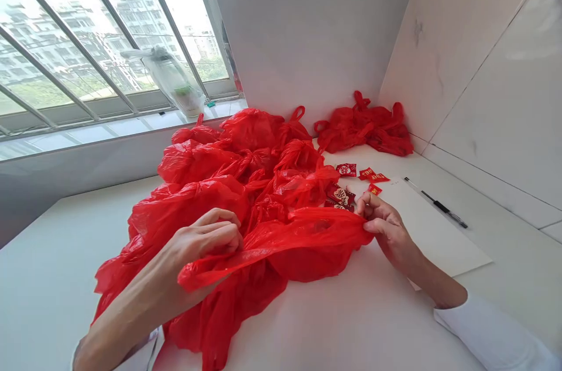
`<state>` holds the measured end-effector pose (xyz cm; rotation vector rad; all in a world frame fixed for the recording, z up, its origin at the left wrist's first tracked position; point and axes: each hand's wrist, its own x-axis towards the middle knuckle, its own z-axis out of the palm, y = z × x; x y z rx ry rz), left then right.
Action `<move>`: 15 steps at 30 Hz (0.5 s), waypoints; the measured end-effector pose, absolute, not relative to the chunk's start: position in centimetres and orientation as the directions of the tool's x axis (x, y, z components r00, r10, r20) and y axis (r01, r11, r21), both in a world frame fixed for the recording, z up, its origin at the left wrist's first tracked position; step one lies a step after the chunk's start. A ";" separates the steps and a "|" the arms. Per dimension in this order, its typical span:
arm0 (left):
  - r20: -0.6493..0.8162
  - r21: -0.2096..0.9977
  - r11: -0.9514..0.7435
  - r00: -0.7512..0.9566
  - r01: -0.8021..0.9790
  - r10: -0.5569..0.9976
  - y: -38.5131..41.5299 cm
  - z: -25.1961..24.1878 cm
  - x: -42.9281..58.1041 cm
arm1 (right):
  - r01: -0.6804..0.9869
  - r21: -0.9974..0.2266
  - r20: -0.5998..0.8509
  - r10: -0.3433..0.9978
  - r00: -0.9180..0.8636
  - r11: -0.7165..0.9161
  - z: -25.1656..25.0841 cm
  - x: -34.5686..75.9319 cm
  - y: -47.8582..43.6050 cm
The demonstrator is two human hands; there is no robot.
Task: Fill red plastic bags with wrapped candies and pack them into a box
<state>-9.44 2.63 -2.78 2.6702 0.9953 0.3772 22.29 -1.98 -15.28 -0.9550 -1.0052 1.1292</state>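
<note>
A thin red plastic bag (302,242) is stretched sideways between my two hands above the table. My left hand (219,233) is closed on the bag near its left end, with the fingertips partly hidden in the folds. At the other end, my right hand (381,222) pinches the gathered plastic between thumb and fingers. Behind and left of the held bag lies a big heap of crumpled red plastic bags (197,195). Small red printed packets (342,195) rest just beyond my right hand.
More red bags (364,128) are piled in the back corner against the wall. To the right, a black pen (434,202) lies by a white paper sheet (421,224) on the white table (504,277). A plastic-wrapped cup (184,93) stands on the windowsill by the barred window.
</note>
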 end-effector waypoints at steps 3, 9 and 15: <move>0.190 0.408 -0.706 0.702 0.579 0.686 2.4 -3.0 -9.1 | -0.107 -0.972 0.204 0.978 0.038 0.207 -15.1 22.5 -2.4; 0.329 0.457 -0.676 0.596 0.578 0.733 1.5 -2.9 -7.5 | 0.363 -0.717 0.662 0.744 0.088 0.595 -12.4 21.7 -3.7; 0.350 0.436 -0.822 0.773 0.366 0.529 1.4 -2.0 -7.8 | 0.612 -0.269 0.730 0.572 -0.375 0.744 -8.8 17.9 -3.1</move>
